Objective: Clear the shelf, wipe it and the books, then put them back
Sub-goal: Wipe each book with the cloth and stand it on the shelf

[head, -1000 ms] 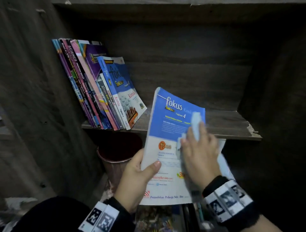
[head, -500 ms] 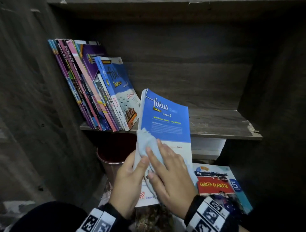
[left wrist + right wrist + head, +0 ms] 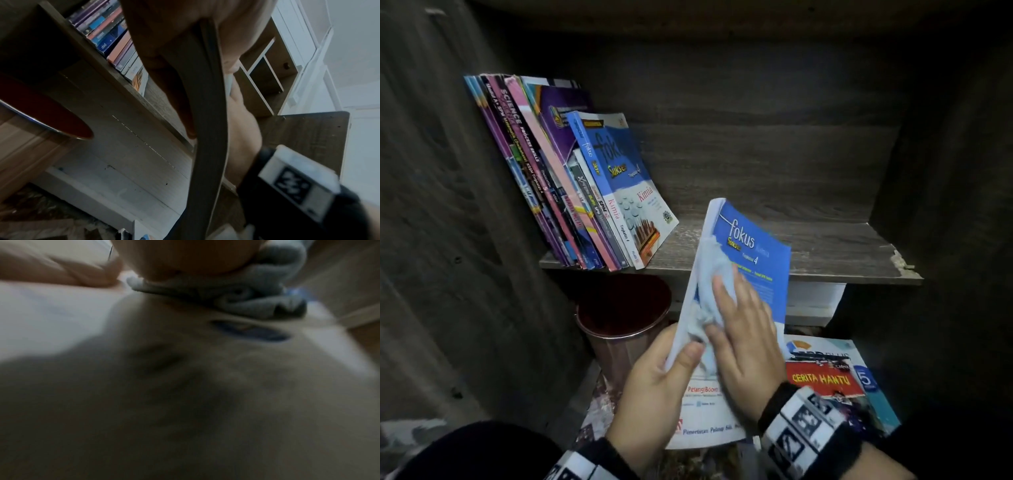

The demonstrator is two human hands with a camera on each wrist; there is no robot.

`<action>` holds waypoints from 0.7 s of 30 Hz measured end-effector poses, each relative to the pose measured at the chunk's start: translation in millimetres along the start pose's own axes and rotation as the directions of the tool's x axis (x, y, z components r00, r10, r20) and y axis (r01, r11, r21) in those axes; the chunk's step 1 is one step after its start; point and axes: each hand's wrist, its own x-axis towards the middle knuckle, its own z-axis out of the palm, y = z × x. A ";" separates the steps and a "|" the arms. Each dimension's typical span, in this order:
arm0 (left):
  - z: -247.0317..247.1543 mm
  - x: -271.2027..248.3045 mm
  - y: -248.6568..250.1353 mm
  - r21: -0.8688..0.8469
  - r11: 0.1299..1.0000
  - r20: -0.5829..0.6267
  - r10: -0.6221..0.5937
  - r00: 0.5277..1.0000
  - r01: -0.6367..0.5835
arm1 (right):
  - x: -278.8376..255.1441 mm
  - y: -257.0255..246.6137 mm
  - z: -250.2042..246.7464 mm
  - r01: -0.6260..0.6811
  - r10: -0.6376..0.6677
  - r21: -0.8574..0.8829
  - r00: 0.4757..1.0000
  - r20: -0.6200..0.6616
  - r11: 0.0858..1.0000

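Since half a second ago: cloth (image 3: 714, 287) and right hand (image 3: 744, 337) have slid a little up the cover toward the left edge; the book's top has tipped slightly right. A second ago the cloth was working the right side of the cover.

Blue Fokus book (image 3: 760, 246) is held in front of the shelf (image 3: 825, 255), tilted, lower end toward the person, not on the board. Left hand (image 3: 654, 394) has its grip around the lower left edge, thumb on the cover, fingers behind. Right hand lies flat, fingers fairly straight, pressing the bunched cloth onto the cover; not clenched.

Row of books (image 3: 571, 178) leans left on the shelf. Other books (image 3: 825, 380) lie below, beside a dark red bin (image 3: 619, 315).

Handling, as judgement: thin softcover, light, glossy, likely slippery. In the left wrist view it bows (image 3: 205, 146) under the pressure, so support from behind or near the spine suits it. Cloth is soft, crumples freely.
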 end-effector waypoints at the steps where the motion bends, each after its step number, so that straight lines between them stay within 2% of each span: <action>1: -1.0 -0.3 0.5 -0.015 1.000 -0.003 -0.021 1.000 0.021 | 8.9 13.1 -2.3 -0.039 0.039 -0.012 0.999 -0.030 0.999; 2: -1.4 -1.1 1.6 -0.034 0.999 -0.003 -0.038 0.999 0.038 | 18.6 28.0 -5.4 -0.139 0.140 0.023 0.987 -0.080 0.990; 3: -1.3 -2.7 2.5 -0.052 0.997 0.000 -0.048 0.999 0.048 | 28.6 40.1 -11.7 -0.279 0.290 0.096 0.948 -0.128 0.955; 4: -0.7 -4.3 3.2 -0.061 0.997 0.009 -0.052 0.999 0.052 | 35.8 48.7 -16.8 -0.419 0.444 0.169 0.883 -0.153 0.892; 5: 0.5 -5.7 4.2 -0.057 0.997 0.022 -0.047 0.999 0.048 | 37.8 49.9 -20.5 -0.520 0.552 0.207 0.820 -0.153 0.829; 6: 1.8 -6.9 4.8 -0.043 0.998 0.039 -0.036 0.999 0.037 | 35.7 44.1 -22.4 -0.559 0.586 0.191 0.798 -0.140 0.807; 7: 3.4 -7.5 4.5 -0.033 0.999 0.052 -0.020 0.998 0.022 | 31.0 32.3 -21.7 -0.543 0.561 0.153 0.819 -0.120 0.826; 8: 4.8 -7.2 4.1 -0.020 1.000 0.054 0.000 0.999 0.001 | 23.3 16.7 -20.1 -0.464 0.473 0.103 0.875 -0.104 0.880; 10: 6.7 -5.3 5.2 0.003 0.999 0.033 0.038 0.999 -0.038 | 5.6 -13.8 -12.0 -0.159 0.161 0.038 0.984 -0.078 0.987; 11: 6.4 -4.3 6.0 0.012 0.999 0.020 0.049 0.999 -0.050 | -3.6 -19.7 -6.5 0.002 -0.002 0.006 0.999 -0.043 1.000; 12: 5.5 -3.5 6.8 0.018 0.998 0.009 0.062 0.998 -0.062 | -7.3 -17.4 -2.2 0.118 -0.119 -0.016 0.993 -0.024 0.993; 13: 4.4 -3.0 7.3 0.018 0.998 0.001 0.064 0.998 -0.064 | -4.6 -11.0 -1.7 0.164 -0.164 -0.031 0.986 -0.014 0.986; 14: 2.5 -3.0 6.5 0.006 0.999 0.000 0.052 0.999 -0.052 | 1.6 -1.9 -1.5 0.153 -0.155 -0.053 0.988 -0.020 0.987; 15: 0.8 -3.6 5.9 -0.013 1.000 0.005 0.027 1.000 -0.027 | 8.4 9.1 -2.8 0.079 -0.081 -0.053 0.996 -0.044 0.995; 16: -0.6 -4.3 5.3 -0.032 0.999 0.017 0.003 1.000 -0.002 | 16.3 20.9 -6.0 -0.064 0.063 -0.019 0.996 -0.069 0.998; 17: -1.1 -5.3 5.6 -0.040 0.999 0.031 -0.017 0.999 0.018 | 24.8 31.7 -10.9 -0.242 0.245 0.042 0.967 -0.070 0.969; 18: -1.0 -6.3 6.6 -0.040 0.999 0.043 -0.025 0.999 0.027 | 30.6 41.6 -15.6 -0.400 0.405 0.087 0.912 -0.059 0.913; 19: -0.7 -6.8 7.6 -0.039 0.999 0.045 -0.025 0.999 0.026 | 33.0 45.7 -17.7 -0.500 0.506 0.098 0.861 -0.053 0.861; 20: -0.7 -6.8 8.1 -0.036 0.999 0.043 -0.016 0.999 0.018 | 31.4 42.4 -18.4 -0.541 0.544 0.067 0.837 -0.056 0.838; 21: -0.8 -5.6 7.6 -0.029 1.000 0.030 -0.005 1.000 0.006 | 26.4 33.9 -16.1 -0.533 0.534 0.031 0.844 -0.054 0.846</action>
